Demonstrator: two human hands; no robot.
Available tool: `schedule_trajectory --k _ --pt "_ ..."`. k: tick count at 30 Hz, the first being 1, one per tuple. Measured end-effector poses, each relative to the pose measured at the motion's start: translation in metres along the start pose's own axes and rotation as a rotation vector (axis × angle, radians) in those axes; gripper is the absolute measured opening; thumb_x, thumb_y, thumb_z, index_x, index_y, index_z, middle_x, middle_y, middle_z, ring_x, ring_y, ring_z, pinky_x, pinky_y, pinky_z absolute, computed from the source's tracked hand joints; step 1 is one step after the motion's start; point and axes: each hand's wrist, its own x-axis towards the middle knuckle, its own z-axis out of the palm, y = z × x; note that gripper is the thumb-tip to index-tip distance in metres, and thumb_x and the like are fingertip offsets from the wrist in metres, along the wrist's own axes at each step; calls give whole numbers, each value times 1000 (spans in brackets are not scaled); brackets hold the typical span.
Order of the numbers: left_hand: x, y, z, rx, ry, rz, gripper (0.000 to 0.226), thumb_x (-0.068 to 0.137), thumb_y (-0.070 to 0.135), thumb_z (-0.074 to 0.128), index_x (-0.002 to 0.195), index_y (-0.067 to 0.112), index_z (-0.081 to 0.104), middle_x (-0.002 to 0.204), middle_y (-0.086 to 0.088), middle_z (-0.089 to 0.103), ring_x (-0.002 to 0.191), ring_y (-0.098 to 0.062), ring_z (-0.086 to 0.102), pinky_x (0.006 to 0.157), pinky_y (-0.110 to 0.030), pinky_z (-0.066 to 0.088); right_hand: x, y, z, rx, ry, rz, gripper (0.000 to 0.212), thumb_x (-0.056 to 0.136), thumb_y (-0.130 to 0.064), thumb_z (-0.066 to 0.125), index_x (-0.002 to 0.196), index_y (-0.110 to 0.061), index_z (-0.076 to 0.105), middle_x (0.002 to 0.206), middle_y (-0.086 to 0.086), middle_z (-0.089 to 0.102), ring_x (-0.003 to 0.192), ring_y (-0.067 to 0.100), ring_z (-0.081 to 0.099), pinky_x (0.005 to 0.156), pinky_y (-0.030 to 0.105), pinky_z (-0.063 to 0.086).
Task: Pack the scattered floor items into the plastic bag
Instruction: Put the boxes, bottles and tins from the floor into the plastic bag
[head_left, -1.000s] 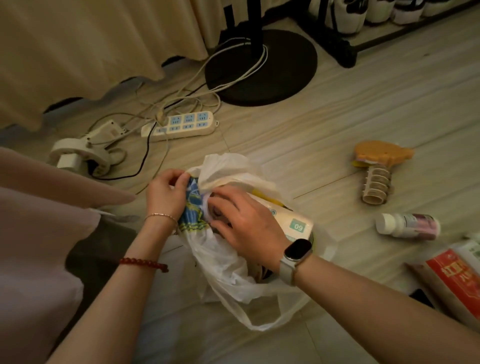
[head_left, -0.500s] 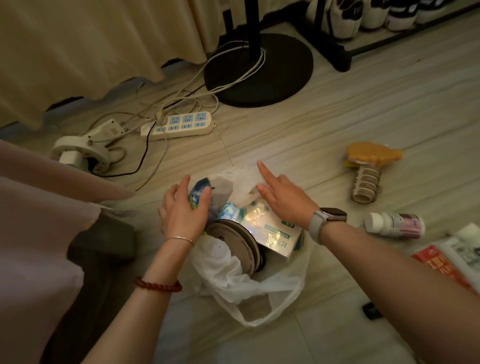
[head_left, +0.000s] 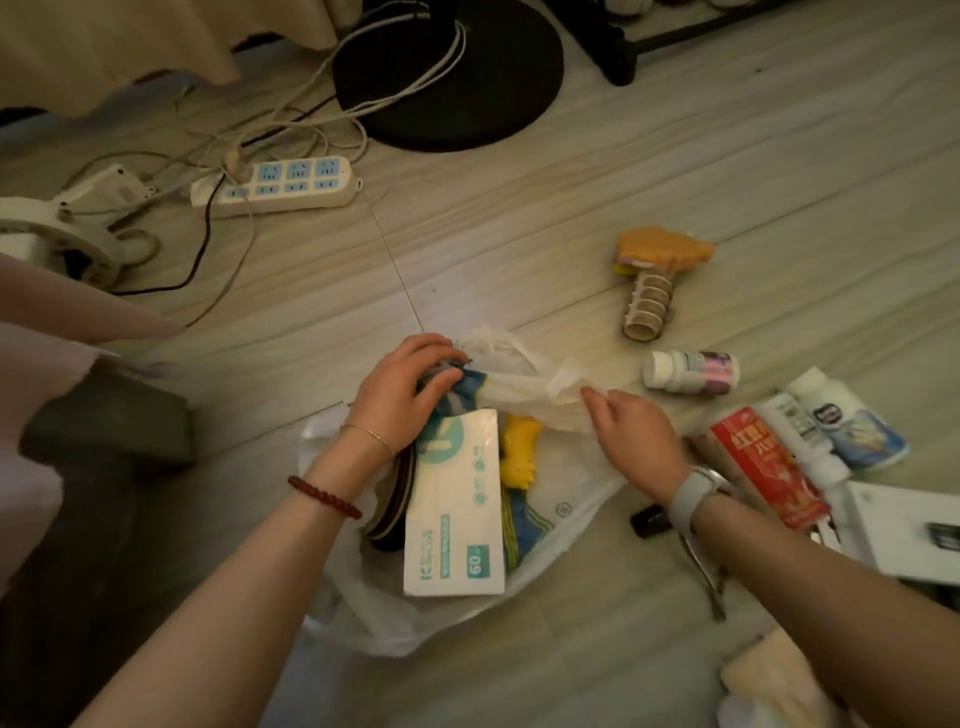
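We're gripping the thin white plastic bag (head_left: 524, 535) lying on the wooden floor (head_left: 519, 244): left hand (head_left: 400, 395) bunching its top edge, right hand (head_left: 636, 441) pinching a twisted handle, white tissue pack (head_left: 454, 514) lying inside.

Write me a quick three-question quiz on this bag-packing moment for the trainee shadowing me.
1. True or false: the tissue pack already lies in the plastic bag.
2. Which hand pinches the bag's twisted handle: A left hand, B right hand, C neither?
3. Fill in: the white pill bottle lies on its ____ on the floor, outside the bag.

Key: 1 true; 2 B, while the left hand grips the bag's bunched top over a blue patterned item; 3 side.
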Motion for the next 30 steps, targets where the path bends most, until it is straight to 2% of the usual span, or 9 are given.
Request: schedule_trajectory --k 4,8,11,13,16,19,23,26,30 --pt "19 4 8 70 138 -103 19 92 18 50 96 7 65 100 -15 61 94 -32 57 76 -31 39 10 4 -6 -253 58 -58 42 96 -41 30 91 -8 56 93 20 67 86 37 61 64 35 39" --pt "25 23 5 284 224 -317 23 91 29 47 99 22 67 108 -6 65 110 -30 48 89 -38 30 9 2 -18 -269 -45 -164 39 97 -36 30 128 -15 41 118 17 55 105 35 53 77 40 45" --pt "11 47 3 384 303 -214 27 89 32 47 108 22 63 121 -4 58 118 -27 40 91 -40 23 -9 7 -36 -220 -69 -309 54 94 -42 34 143 -21 22 135 15 41 120 31 42 96 45 41" --pt "-3 68 8 359 307 -81 34 85 35 45 112 19 60 123 -6 56 118 -29 42 92 -42 23 -24 15 -54 -191 15 -371 58 90 -48 29 142 -22 25 138 12 40 125 28 39 101 44 37" --pt "-21 97 22 364 228 136 40 81 38 40 111 18 58 118 -7 58 113 -27 47 90 -39 23 -35 40 -78 -249 153 -323 50 90 -36 39 135 -15 39 130 15 48 118 32 44 97 44 40" --pt "-37 121 37 386 96 271 38 81 37 40 107 16 60 111 -7 62 106 -28 55 89 -43 32 -40 64 -83 -349 135 -139 52 87 -31 49 135 -16 35 127 18 46 113 34 43 91 43 40" --pt "-54 146 63 407 11 349 37 80 36 40 101 16 63 101 -3 66 95 -25 61 80 -34 38 -55 84 -66 -524 55 -51 64 83 -46 51 137 -26 24 135 13 35 116 32 38 91 43 38" --pt "-61 159 101 411 -64 405 32 76 33 44 95 18 65 89 2 68 84 -20 63 72 -28 38 -66 90 -62 -478 62 6 59 84 -43 52 135 -31 25 136 13 35 117 35 38 90 47 38" --pt "-64 159 157 558 -308 401 30 73 38 48 85 21 69 78 6 69 70 -15 63 60 -23 42 -80 102 -70 -361 51 -1 61 80 -38 57 133 -26 31 129 16 43 113 36 42 90 47 40"
